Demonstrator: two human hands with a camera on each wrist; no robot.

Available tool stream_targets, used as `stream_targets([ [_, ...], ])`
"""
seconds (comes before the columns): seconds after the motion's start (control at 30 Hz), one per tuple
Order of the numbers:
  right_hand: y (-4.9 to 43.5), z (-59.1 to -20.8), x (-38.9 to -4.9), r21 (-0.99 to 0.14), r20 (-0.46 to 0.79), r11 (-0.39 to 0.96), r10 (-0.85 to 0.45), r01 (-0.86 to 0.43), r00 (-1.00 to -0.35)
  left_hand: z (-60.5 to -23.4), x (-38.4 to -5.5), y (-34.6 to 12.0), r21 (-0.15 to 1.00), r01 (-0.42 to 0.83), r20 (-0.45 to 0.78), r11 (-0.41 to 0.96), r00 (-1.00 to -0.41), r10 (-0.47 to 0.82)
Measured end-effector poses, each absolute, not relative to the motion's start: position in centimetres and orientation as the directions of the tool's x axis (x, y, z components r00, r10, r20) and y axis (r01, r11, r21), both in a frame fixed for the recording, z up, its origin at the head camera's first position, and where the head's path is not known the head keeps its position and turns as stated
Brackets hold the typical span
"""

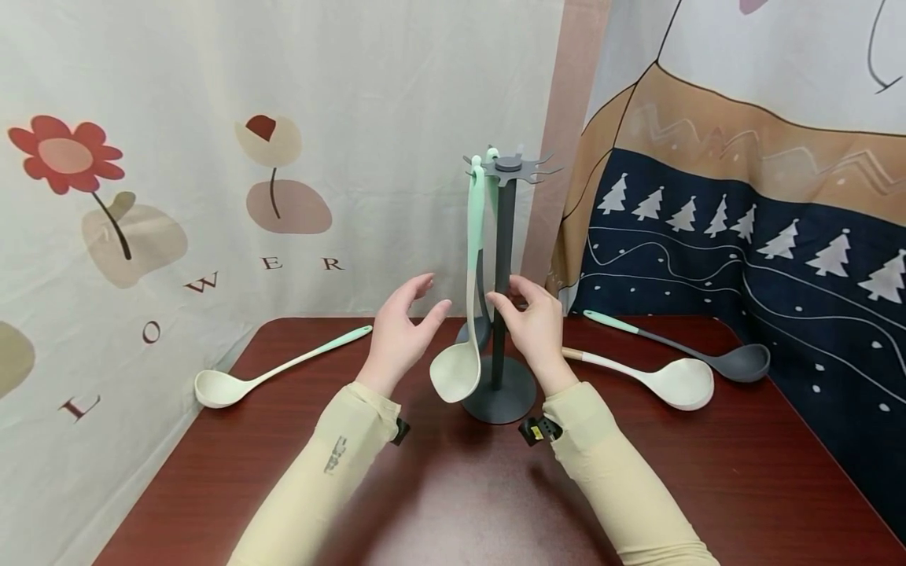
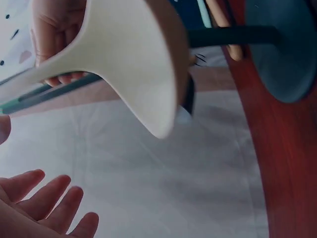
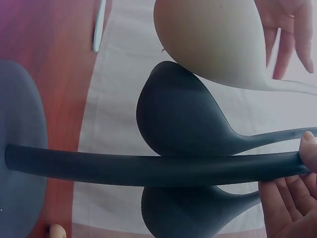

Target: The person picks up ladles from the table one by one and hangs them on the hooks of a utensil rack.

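Your table ends at a back edge just behind the stand, so your room there is shallow; the wider stretch of tabletop lies in front of the round base. On the left edge rests the bowl of a mint-handled ladle; near the back right corner lie a white spoon and a grey ladle, its bowl at the right edge.

Your right hand grasps the stand's pole between thumb and fingers. Your left hand is released, fingers spread, just beside the hanging cream ladle and apart from it. That ladle hangs from a hook left of the pole, with a dark ladle behind it (mind how closely the bowls sit). Both bowls look smooth and matte, deep and rounded; the pole is slim and dark.
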State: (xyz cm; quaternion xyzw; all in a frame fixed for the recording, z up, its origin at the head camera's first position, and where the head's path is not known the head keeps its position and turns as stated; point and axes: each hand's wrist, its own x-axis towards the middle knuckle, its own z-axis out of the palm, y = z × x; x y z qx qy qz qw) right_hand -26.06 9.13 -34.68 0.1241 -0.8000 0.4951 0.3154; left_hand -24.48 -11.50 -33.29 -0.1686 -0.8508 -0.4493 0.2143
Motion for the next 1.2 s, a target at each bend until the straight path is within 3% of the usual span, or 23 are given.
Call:
stream_targets([
  [0.5,9.1,-34.7,-26.0,-0.721,0.622,0.468,0.113,-0.511,-0.775,-35.7,-25.4,-12.9,0.518,0.426,0.505,0.742,-0.852,0.138],
  [1.2,9.1,-34.8,-26.1,-0.721,0.628,0.461,0.120,-0.517,-0.769,-39.5,-27.3,-17.5,0.380,0.220,0.314,0.898,-0.944,0.099],
])
